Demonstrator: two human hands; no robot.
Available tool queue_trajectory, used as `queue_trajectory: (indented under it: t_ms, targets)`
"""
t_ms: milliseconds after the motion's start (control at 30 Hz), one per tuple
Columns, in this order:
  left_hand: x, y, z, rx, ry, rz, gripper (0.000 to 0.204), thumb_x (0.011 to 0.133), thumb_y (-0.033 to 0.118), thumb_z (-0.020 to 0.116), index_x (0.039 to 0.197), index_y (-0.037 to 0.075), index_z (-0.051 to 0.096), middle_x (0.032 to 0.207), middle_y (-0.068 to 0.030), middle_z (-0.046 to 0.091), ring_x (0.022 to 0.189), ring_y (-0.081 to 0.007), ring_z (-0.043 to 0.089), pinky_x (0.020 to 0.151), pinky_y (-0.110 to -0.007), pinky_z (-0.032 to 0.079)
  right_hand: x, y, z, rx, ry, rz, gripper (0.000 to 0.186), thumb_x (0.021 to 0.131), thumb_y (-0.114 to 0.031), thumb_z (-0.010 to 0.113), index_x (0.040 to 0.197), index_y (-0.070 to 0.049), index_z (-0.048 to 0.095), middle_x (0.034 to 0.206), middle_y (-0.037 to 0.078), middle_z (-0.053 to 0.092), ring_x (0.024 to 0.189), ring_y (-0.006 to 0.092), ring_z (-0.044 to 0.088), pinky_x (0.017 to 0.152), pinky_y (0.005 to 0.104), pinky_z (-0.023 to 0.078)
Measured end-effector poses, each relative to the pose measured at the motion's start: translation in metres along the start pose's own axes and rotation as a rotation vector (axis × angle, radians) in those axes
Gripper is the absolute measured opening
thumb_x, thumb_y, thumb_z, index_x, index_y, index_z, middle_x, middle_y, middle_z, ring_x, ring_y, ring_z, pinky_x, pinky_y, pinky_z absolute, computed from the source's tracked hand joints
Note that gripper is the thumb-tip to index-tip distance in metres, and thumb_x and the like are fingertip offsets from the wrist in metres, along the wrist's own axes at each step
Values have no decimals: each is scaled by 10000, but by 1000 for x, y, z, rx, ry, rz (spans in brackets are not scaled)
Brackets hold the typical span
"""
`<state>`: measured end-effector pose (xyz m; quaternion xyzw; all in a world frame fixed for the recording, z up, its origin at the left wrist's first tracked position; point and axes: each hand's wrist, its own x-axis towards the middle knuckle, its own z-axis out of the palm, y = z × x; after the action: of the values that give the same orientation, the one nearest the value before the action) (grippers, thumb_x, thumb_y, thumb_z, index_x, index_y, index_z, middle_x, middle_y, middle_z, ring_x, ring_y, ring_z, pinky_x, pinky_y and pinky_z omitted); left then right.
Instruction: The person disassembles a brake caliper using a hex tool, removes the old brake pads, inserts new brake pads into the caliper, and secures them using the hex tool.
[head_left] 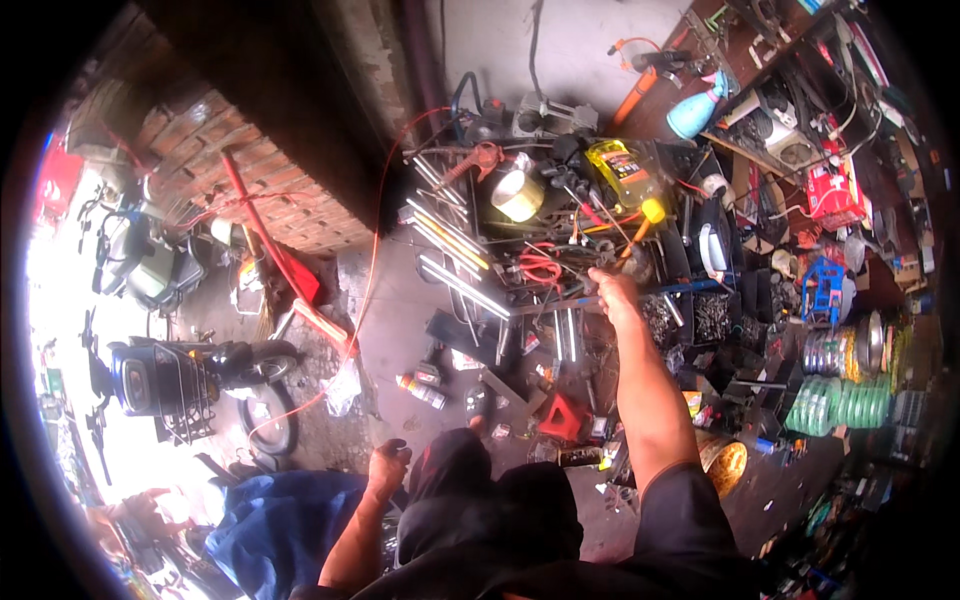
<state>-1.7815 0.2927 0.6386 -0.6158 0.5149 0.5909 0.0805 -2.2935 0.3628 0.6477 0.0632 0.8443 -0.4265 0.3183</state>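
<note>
The tool rack fills the middle of the view, a dark open stand crowded with long bright metal rods, red-handled cutters, a yellow bottle and a roll of tape, and everything else can be placed from it. To the left of the rack a brick wall stands, with a red bar leaning against it, and farther left and lower a dark scooter is parked in bright light. To the right of the rack a workbench carries more clutter, and below that lie coils of green wire. The right hand reaches up to the rack's front edge, fingers closed around a thin metal tool that lies along that edge. The left hand hangs well below the rack, near the person's knee, curled shut; whether it holds anything cannot be told.
</note>
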Motion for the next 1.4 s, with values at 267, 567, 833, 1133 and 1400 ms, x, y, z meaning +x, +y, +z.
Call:
queue_trajectory:
  t_ms: [267,567,833,1133,1400]
  targets:
    - [-68,-41,25,108,176,30,351,837,167,592,1157,24,610,970,-169,681,830,-233,657,739,-335,527,-109,18,-12,448,-265,25,218,780,-360,686,837,-166,607,605,-55,461,417,50,380,370,198,272]
    - [-180,-66,182,-419,90,692,628,856,450,619,1266,-9,494,1069,-225,601,1022,-321,580,891,-408,450,-317,217,-53,289,-738,-203,203,831,-241,618,913,-55,604,738,38,614,486,115,540,412,235,433]
    - [-344,-169,251,-916,90,608,384,958,253,557,1272,34,518,1102,-20,611,999,-86,528,844,-257,452,-422,316,-132,3,-1250,-170,261,877,-191,587,1068,-15,615,978,31,607,870,135,573,768,272,455]
    - [-437,-307,285,-710,608,386,409,896,297,593,1169,-7,559,981,-129,647,925,-185,588,789,-350,487,-497,384,-126,-411,-1506,-256,192,892,-207,611,928,-21,641,803,56,640,664,146,613,589,266,510]
    - [-539,-438,275,-1272,727,357,316,916,299,581,1072,24,569,765,-11,566,660,-80,510,578,-258,426,-646,461,-96,-604,-1803,53,193,835,-164,692,964,-39,623,781,77,653,647,185,641,584,301,534]
